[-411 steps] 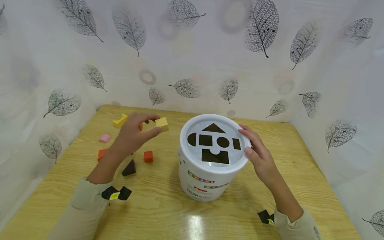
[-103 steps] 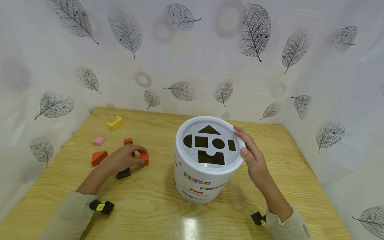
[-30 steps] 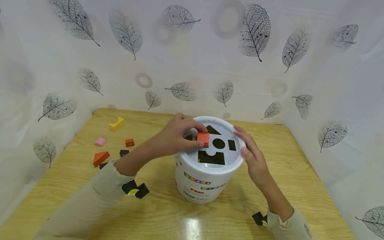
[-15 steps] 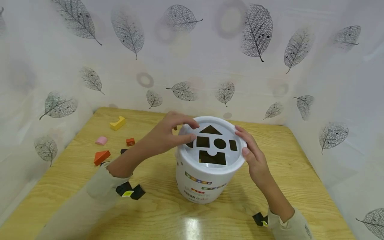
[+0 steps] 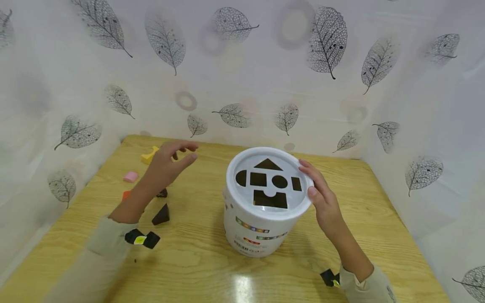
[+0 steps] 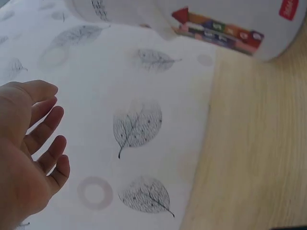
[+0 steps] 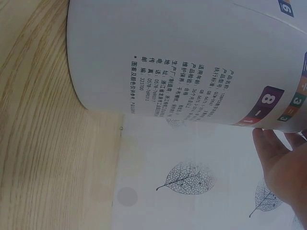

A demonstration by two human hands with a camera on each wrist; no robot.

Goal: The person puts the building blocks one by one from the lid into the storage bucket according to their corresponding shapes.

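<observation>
A white bucket (image 5: 250, 235) stands on the wooden table, its lid (image 5: 286, 200) cut with holes shaped as a triangle, half circle, square, circle, rectangle and notched rectangle. My right hand (image 5: 326, 200) holds the lid's right rim, thumb in front and fingers farther back. In the right wrist view its fingers touch the printed side. My left hand (image 5: 163, 168) hovers left of the bucket above the blocks, thumb and fingers apart, holding nothing. Around it lie a yellow arch block (image 5: 146, 158), a pink block (image 5: 130, 176), a black triangular block (image 5: 161, 215) and a partly hidden orange-red block (image 5: 126, 195).
A small dark block (image 5: 163, 193) lies just behind the black triangular one, beside the left wrist. Leaf-patterned white sheeting (image 5: 242, 75) rises along the back and both sides of the table (image 5: 197, 269).
Earlier my left hand held a yellow cube, then took a red cube to the square hole. The red cube has gone from view; the empty hand has moved back left. The right hand stays put.
</observation>
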